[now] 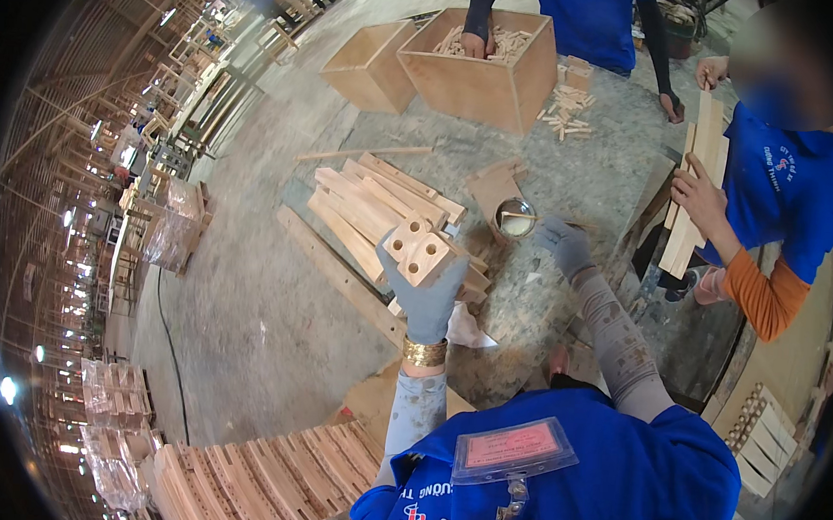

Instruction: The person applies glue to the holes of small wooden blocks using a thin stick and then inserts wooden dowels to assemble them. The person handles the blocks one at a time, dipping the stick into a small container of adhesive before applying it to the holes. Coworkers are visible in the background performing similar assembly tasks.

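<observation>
My left hand (pixel 426 298), in a grey glove, grips a wooden block (pixel 421 249). Several round holes show in the face turned up toward me. A stack of long wooden pieces (pixel 363 201) lies just beyond it. My right hand (pixel 563 246), also gloved, pinches the end of a thin stick (pixel 530 216). The stick's other end lies over a round cup (pixel 513 226) with whitish stuff in it. A flat piece of wood (pixel 496 181) lies beside the cup.
Across the worktop, a person's hand (pixel 475 45) reaches into a wooden box (pixel 473 84) of dowels, next to another box (pixel 365 69). Loose dowels (pixel 567 111) lie nearby. At right, another person holds wooden strips (pixel 695 190). Slotted boards (pixel 264 478) are stacked at lower left.
</observation>
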Demonstrator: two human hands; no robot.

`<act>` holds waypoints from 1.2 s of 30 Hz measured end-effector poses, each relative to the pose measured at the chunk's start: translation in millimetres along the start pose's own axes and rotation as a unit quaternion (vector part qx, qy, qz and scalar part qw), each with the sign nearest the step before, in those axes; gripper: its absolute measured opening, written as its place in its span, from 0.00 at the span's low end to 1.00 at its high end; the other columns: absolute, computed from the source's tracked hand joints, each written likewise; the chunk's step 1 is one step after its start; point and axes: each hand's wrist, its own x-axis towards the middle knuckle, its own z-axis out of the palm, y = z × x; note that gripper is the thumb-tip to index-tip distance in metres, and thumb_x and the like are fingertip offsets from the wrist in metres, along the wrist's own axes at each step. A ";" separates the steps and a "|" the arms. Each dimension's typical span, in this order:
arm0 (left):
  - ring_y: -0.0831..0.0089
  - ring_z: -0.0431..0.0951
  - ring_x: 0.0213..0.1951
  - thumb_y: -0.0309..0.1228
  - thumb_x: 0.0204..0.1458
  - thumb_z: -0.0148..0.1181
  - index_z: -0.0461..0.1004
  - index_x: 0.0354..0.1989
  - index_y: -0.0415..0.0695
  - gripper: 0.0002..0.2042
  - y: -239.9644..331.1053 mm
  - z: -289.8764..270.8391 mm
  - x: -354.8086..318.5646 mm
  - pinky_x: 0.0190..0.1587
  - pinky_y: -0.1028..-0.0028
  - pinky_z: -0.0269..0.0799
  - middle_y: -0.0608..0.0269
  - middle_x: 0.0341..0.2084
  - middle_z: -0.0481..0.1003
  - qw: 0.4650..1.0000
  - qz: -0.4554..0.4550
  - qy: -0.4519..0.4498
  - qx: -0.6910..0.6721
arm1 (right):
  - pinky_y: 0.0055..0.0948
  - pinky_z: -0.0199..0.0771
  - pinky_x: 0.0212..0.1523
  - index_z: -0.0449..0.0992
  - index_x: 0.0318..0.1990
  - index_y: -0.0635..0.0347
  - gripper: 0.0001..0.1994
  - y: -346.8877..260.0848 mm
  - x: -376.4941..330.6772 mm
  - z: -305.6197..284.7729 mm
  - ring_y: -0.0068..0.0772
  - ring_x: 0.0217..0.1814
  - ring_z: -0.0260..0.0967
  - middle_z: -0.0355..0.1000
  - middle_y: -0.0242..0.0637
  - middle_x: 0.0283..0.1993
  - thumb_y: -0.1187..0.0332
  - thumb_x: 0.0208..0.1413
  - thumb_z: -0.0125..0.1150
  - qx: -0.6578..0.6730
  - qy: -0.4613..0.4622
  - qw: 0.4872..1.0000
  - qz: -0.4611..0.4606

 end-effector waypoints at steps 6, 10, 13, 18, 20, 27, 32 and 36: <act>0.71 0.71 0.42 0.25 0.31 0.70 0.52 0.52 0.43 0.38 8.2 1.1 -0.4 0.42 0.72 0.73 0.58 0.42 0.67 1.000 -0.005 0.010 -0.021 | 0.26 0.73 0.27 0.72 0.33 0.61 0.09 2.5 18.8 12.9 0.24 0.26 0.68 0.69 0.33 0.28 0.64 0.53 0.59 0.194 0.195 0.947 0.167; 0.71 0.70 0.42 0.25 0.32 0.70 0.53 0.51 0.43 0.37 13.8 2.9 -1.0 0.42 0.72 0.72 0.58 0.42 0.65 0.999 -0.005 0.008 -0.031 | 0.21 0.66 0.20 0.69 0.28 0.55 0.08 9.3 34.5 2.5 0.19 0.22 0.63 0.65 0.29 0.23 0.64 0.54 0.58 0.265 0.159 0.933 0.188; 0.71 0.70 0.41 0.26 0.32 0.71 0.54 0.50 0.43 0.36 4.2 -0.7 1.3 0.41 0.73 0.72 0.58 0.42 0.65 1.000 0.015 -0.002 -0.015 | 0.16 0.58 0.16 0.63 0.24 0.54 0.11 -16.4 39.9 8.3 0.13 0.18 0.55 0.58 0.24 0.18 0.66 0.58 0.52 0.310 0.109 0.921 0.208; 0.72 0.70 0.40 0.31 0.33 0.72 0.56 0.48 0.41 0.34 -2.1 4.3 4.4 0.40 0.72 0.71 0.58 0.41 0.66 1.000 0.021 -0.013 -0.017 | 0.15 0.61 0.17 0.67 0.28 0.59 0.09 -191.4 25.3 80.1 0.14 0.18 0.60 0.64 0.28 0.20 0.66 0.58 0.52 0.052 0.053 0.997 -0.026; 0.71 0.71 0.39 0.32 0.34 0.72 0.58 0.47 0.40 0.33 5.4 13.6 5.4 0.40 0.72 0.71 0.57 0.39 0.67 0.999 0.047 -0.021 -0.003 | 0.16 0.62 0.18 0.69 0.29 0.60 0.10 -254.8 10.8 108.1 0.16 0.17 0.61 0.66 0.29 0.20 0.64 0.56 0.53 -0.014 0.001 0.993 -0.115; 0.71 0.72 0.40 0.26 0.32 0.71 0.56 0.47 0.41 0.33 9.6 23.4 8.0 0.40 0.73 0.72 0.59 0.40 0.67 0.996 0.065 -0.032 0.046 | 0.21 0.56 0.15 0.70 0.22 0.65 0.15 -322.3 -19.6 183.6 0.19 0.13 0.59 0.64 0.33 0.14 0.62 0.51 0.60 -0.303 -0.175 0.850 -0.394; 0.71 0.72 0.40 0.30 0.33 0.72 0.56 0.48 0.41 0.34 10.5 26.8 6.4 0.40 0.72 0.72 0.58 0.41 0.66 0.988 0.101 -0.030 0.109 | 0.24 0.56 0.15 0.67 0.19 0.64 0.16 -324.9 -21.6 192.7 0.27 0.11 0.58 0.59 0.38 0.11 0.61 0.50 0.60 -0.386 -0.201 0.787 -0.438; 0.71 0.71 0.40 0.32 0.33 0.73 0.56 0.48 0.40 0.35 10.0 26.0 4.9 0.41 0.71 0.71 0.58 0.41 0.66 0.991 0.079 -0.040 0.096 | 0.26 0.57 0.15 0.66 0.19 0.63 0.17 -320.9 -20.0 192.4 0.31 0.11 0.60 0.60 0.38 0.11 0.61 0.51 0.59 -0.407 -0.207 0.771 -0.444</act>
